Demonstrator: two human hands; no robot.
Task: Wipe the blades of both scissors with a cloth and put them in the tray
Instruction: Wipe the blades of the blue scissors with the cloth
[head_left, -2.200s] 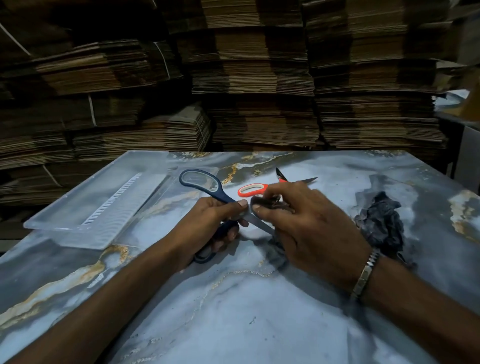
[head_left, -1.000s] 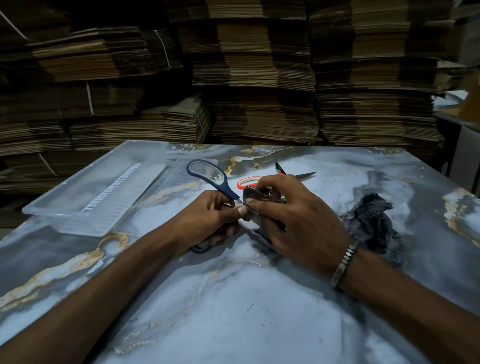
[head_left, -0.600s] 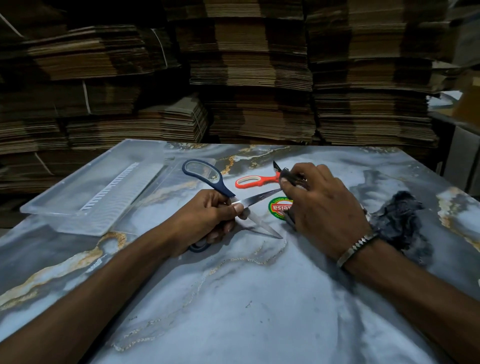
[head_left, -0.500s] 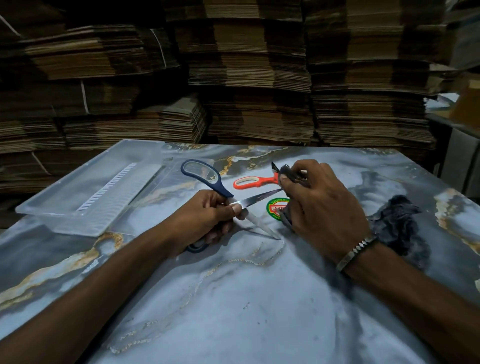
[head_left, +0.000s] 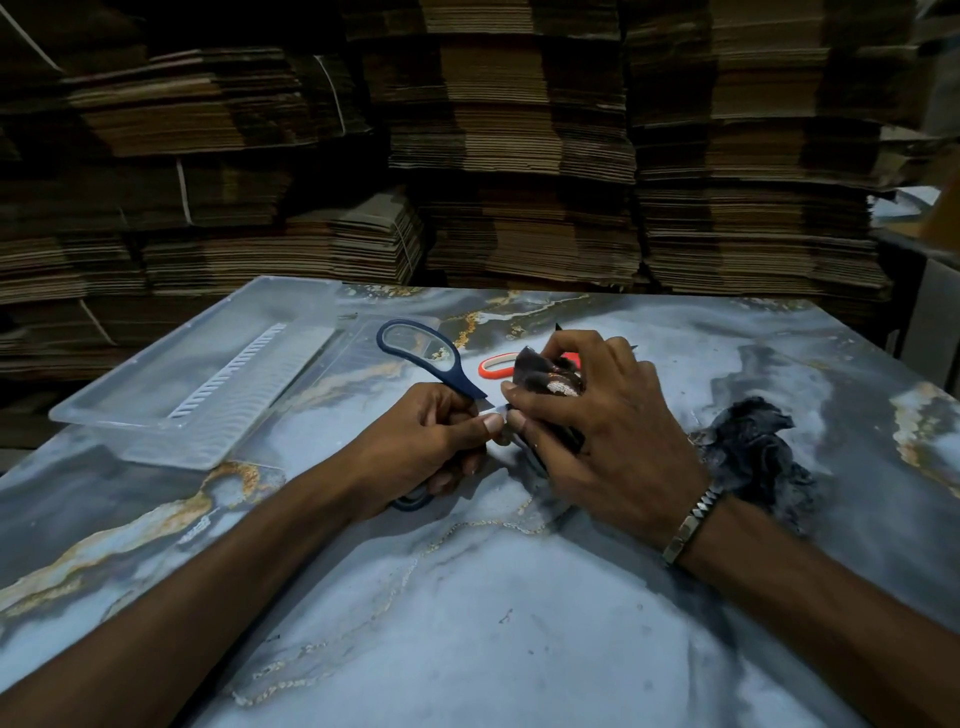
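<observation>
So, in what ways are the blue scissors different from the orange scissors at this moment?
The blue scissors are held in the left hand, while the orange scissors lie on the table. The right hand presses a cloth on the blue pair's blade; the orange pair is untouched and partly hidden behind that hand. Neither pair is in the tray.

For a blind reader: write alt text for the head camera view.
A person's left hand holds blue-handled scissors while the right hand presses a dark cloth to the blades, over a marbled table. Orange-handled scissors lie behind; a clear tray sits left.
</observation>
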